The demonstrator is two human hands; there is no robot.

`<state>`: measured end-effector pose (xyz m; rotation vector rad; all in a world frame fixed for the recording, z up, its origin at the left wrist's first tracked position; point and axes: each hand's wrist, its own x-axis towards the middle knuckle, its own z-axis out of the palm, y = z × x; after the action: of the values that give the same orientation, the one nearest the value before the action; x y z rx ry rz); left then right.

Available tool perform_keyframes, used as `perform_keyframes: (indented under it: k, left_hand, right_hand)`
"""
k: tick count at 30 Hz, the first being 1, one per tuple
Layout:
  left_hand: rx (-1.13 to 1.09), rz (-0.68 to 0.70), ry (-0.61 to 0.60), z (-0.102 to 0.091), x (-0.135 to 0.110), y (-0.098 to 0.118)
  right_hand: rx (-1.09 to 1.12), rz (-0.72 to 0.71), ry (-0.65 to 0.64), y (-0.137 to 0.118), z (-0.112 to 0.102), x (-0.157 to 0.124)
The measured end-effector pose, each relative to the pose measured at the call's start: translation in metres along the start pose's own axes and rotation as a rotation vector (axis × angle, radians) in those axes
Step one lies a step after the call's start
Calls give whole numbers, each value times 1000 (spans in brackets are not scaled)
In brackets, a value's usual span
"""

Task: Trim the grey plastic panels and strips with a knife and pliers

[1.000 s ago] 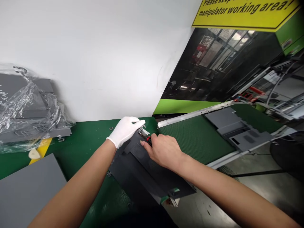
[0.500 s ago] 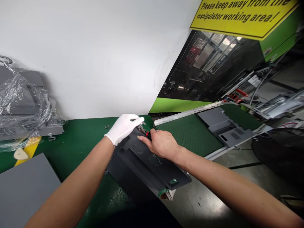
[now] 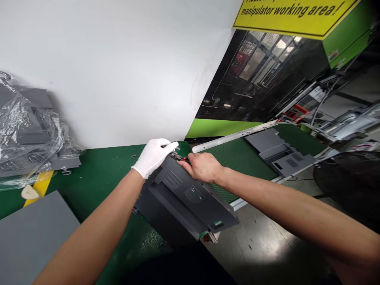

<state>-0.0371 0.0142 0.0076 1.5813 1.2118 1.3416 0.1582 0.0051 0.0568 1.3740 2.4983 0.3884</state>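
A dark grey plastic panel (image 3: pixel 169 204) with vent slots lies tilted over the bench edge in front of me. My left hand (image 3: pixel 153 156), in a white glove, is closed on the panel's far upper corner, thumb stretched along the edge. Bare and wrapped round a pair of nippers with red on the handles (image 3: pixel 177 157), my right hand (image 3: pixel 205 166) is just right of the glove. The metal jaws point at the panel's far corner, close to the left thumb. Whether they touch the plastic I cannot tell.
Plastic-wrapped grey parts (image 3: pixel 26 126) stand left on the green bench (image 3: pixel 103 170). A grey flat panel (image 3: pixel 35 233) lies nearer me. To the right, a conveyor (image 3: pixel 231 160) carries another grey panel (image 3: pixel 276 150). A black round fan-like object (image 3: pixel 347 186) stands beyond my right arm.
My right hand and the nippers have shifted slightly up and left, closer to the panel's corner. The left hand keeps its hold. The view has tilted a little.
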Motion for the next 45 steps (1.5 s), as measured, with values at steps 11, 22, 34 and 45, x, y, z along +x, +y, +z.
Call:
perform_keyframes:
  k: [11, 22, 34, 45]
  left_hand:
    - [19, -31, 24, -11, -18, 14]
    - [24, -104, 29, -8, -18, 18]
    - [59, -79, -5, -6, -12, 15]
    - [66, -95, 51, -11, -19, 18]
  right_hand:
    - [10, -126, 99, 11, 5, 2]
    - [58, -180, 271, 19, 21, 9]
    - [-13, -271, 273, 34, 31, 30]
    - [193, -405, 284, 40, 29, 51]
